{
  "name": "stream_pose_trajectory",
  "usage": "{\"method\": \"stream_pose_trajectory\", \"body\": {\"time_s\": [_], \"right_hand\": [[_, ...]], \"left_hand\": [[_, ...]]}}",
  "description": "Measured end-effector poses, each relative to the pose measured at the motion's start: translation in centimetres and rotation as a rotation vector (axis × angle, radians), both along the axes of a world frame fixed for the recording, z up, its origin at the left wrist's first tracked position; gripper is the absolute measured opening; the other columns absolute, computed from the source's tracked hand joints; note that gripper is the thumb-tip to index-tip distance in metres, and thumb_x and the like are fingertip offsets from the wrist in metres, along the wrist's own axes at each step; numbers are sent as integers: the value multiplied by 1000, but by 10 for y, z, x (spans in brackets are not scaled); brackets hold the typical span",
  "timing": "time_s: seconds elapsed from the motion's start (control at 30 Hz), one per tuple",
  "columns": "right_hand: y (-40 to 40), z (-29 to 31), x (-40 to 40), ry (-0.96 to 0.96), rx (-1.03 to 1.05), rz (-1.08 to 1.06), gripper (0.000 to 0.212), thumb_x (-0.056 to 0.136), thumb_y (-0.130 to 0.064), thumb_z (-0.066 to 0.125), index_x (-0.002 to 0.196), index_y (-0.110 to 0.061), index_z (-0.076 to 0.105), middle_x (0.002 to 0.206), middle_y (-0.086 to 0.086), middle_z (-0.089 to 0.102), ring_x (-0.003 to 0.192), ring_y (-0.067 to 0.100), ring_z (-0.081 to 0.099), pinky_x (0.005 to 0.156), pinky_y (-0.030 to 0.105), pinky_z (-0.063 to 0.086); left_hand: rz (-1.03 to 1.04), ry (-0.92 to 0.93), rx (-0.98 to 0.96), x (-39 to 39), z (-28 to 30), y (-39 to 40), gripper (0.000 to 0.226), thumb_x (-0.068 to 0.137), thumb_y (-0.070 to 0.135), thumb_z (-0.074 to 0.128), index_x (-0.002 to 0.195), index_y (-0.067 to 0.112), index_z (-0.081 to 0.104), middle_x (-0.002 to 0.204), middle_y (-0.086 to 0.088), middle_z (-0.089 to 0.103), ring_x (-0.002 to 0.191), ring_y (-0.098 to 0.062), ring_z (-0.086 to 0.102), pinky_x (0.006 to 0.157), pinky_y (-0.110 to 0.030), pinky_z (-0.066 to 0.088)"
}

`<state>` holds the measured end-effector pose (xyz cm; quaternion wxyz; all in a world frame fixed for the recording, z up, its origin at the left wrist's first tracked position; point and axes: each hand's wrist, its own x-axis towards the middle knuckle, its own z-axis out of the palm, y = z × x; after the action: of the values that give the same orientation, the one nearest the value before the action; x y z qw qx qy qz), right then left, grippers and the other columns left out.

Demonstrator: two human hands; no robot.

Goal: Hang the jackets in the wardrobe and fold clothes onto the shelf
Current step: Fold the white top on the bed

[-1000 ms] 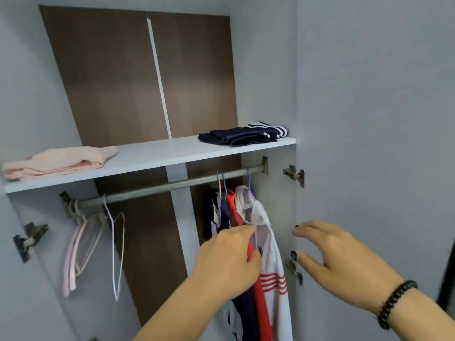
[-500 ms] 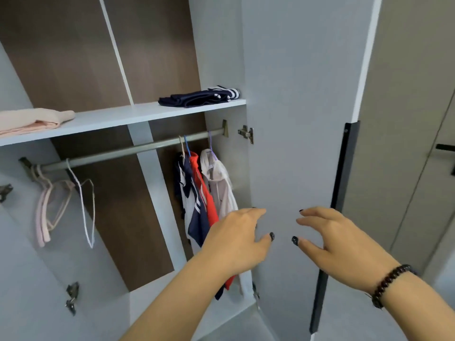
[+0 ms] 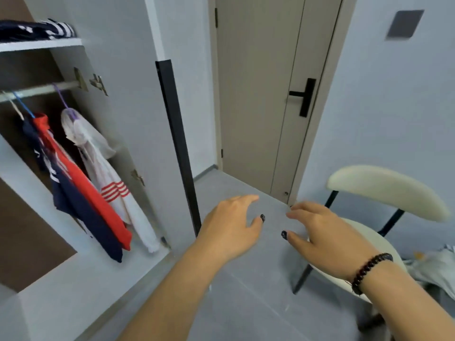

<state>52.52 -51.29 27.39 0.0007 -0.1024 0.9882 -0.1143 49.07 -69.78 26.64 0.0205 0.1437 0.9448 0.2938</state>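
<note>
The open wardrobe fills the left of the view. On its rail (image 3: pixel 37 88) hang a navy jacket (image 3: pixel 73 205), a red jacket (image 3: pixel 91 190) and a white jacket (image 3: pixel 103 168) with red stripes. Folded navy striped clothes (image 3: pixel 37 29) lie on the shelf (image 3: pixel 41 44) above. My left hand (image 3: pixel 231 225) and my right hand (image 3: pixel 325 232) hover over the floor in the middle, fingers relaxed and spread, holding nothing. A pale garment (image 3: pixel 438 269) lies at the right edge beyond the chair.
The wardrobe door (image 3: pixel 138 94) stands open, its black edge handle (image 3: pixel 177 143) just left of my left hand. A cream chair (image 3: pixel 384 188) with black legs stands at the right. A closed beige room door (image 3: pixel 258 94) is straight ahead. Grey floor lies below my hands.
The view has swung right and down, away from the wardrobe toward the chair and door. My left hand has left the hanging jackets. Both hands stay empty and spread.
</note>
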Motion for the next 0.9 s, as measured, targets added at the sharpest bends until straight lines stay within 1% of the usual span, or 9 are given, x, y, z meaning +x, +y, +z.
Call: {"method": "stream_pose_trajectory", "body": {"time_s": [0.07, 0.13, 0.27, 0.37, 0.5, 0.6, 0.67, 0.77, 0.9], "right_hand": [[26, -5, 9, -24, 9, -60, 51, 96, -48, 43, 141, -23, 43, 145, -13, 38, 131, 6, 38, 103, 18, 33], [51, -12, 14, -58, 22, -124, 49, 96, -50, 42, 139, -26, 46, 141, -15, 41, 127, 6, 42, 100, 19, 36], [96, -36, 13, -140, -29, -273, 46, 95, -47, 46, 133, -23, 51, 134, -11, 50, 120, 10, 49, 98, 27, 42], [124, -53, 15, -198, -60, -387, 46, 94, -45, 48, 133, -22, 51, 133, -9, 50, 118, 13, 51, 96, 31, 45], [159, -69, 13, -280, -84, -487, 43, 95, -43, 49, 132, -22, 51, 135, -8, 50, 119, 14, 51, 98, 28, 43], [187, -77, 6, -323, -98, -574, 41, 95, -44, 49, 130, -23, 53, 132, -7, 52, 115, 13, 53, 95, 29, 45], [205, -84, 2, -332, -119, -640, 42, 94, -44, 49, 130, -23, 53, 131, -5, 54, 114, 14, 54, 95, 31, 46], [228, -94, -2, -329, -187, -737, 41, 94, -42, 52, 129, -21, 54, 127, -3, 56, 111, 14, 55, 93, 29, 45], [258, -110, -7, -333, -257, -853, 42, 93, -39, 55, 129, -18, 55, 127, 1, 56, 112, 17, 54, 94, 29, 43]], "left_hand": [[-65, -20, 0, 0, -3, 27, 50, 97, 39, 50, 145, 34, 39, 145, 9, 46, 111, -21, 59, 96, -28, 44], [-122, -37, 4, -3, -8, 50, 52, 97, 38, 50, 146, 32, 37, 148, 11, 42, 114, -20, 57, 99, -28, 42], [-221, -73, -16, -19, -20, 94, 51, 97, 38, 50, 146, 31, 38, 149, 12, 41, 116, -19, 54, 101, -30, 41], [-303, -109, -50, -33, -33, 127, 51, 96, 36, 51, 145, 29, 39, 148, 10, 42, 117, -19, 53, 100, -31, 41], [-403, -158, -60, -52, -51, 168, 52, 96, 34, 52, 146, 26, 38, 148, 8, 40, 118, -19, 51, 102, -34, 41], [-461, -173, -35, -70, -63, 199, 57, 96, 30, 52, 149, 24, 32, 153, 8, 33, 134, -16, 39, 110, -33, 34], [-508, -179, -19, -83, -72, 218, 58, 96, 29, 53, 149, 24, 30, 154, 8, 30, 139, -14, 32, 112, -31, 31], [-567, -216, -29, -101, -85, 246, 59, 96, 30, 53, 149, 24, 29, 153, 9, 31, 139, -14, 32, 111, -33, 33], [-633, -305, -35, -116, -102, 291, 65, 95, 31, 54, 151, 22, 21, 152, 3, 35, 138, -16, 36, 112, -37, 34]]}}
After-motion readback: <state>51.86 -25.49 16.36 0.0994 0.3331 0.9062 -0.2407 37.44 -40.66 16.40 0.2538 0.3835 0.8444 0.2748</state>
